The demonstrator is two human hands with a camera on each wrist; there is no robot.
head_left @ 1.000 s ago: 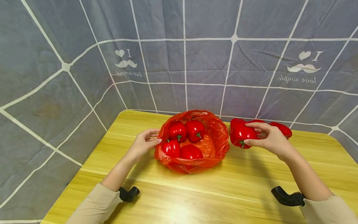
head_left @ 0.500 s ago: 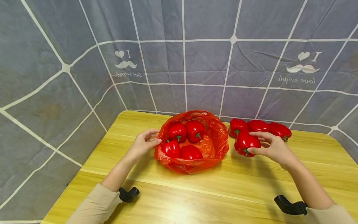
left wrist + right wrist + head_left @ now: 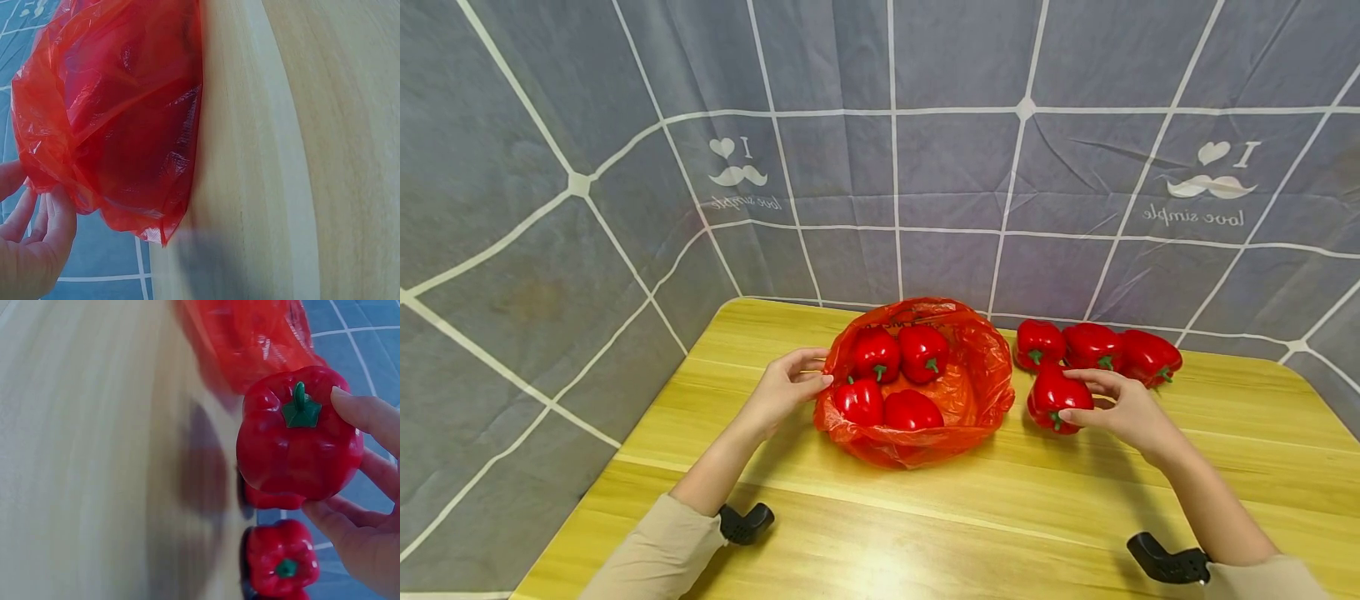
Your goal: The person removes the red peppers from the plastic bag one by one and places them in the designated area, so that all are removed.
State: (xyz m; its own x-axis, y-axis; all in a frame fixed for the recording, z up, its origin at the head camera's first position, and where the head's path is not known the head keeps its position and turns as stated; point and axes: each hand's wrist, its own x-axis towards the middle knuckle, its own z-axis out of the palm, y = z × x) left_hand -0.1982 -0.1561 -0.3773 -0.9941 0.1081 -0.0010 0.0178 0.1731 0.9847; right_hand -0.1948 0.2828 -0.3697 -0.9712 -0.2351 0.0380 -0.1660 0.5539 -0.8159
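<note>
My right hand (image 3: 1131, 412) grips a red bell pepper (image 3: 1054, 398) by its side, thumb near the green stem. In the right wrist view this bell pepper (image 3: 300, 453) hangs over the table, its shadow apart from it. My left hand (image 3: 782, 392) pinches the left rim of a red plastic bag (image 3: 917, 450). Thumb and fingers meet at the bag's edge in the left wrist view, where the bag (image 3: 125, 125) bulges. Several red bell peppers lie inside the wide-mouthed bag, among them one pepper (image 3: 913, 410) at the front; its right part shows bare plastic.
Three more red peppers stand in a row at the back right: a left pepper (image 3: 1039, 340), a middle pepper (image 3: 1092, 343) and a right pepper (image 3: 1150, 354). The wooden table (image 3: 880, 533) ends against a grey patterned curtain (image 3: 955, 183).
My right hand has brought its pepper forward, away from the back row, uncovering the peppers behind. In the last half second it dips slightly. The left hand and bag stay put.
</note>
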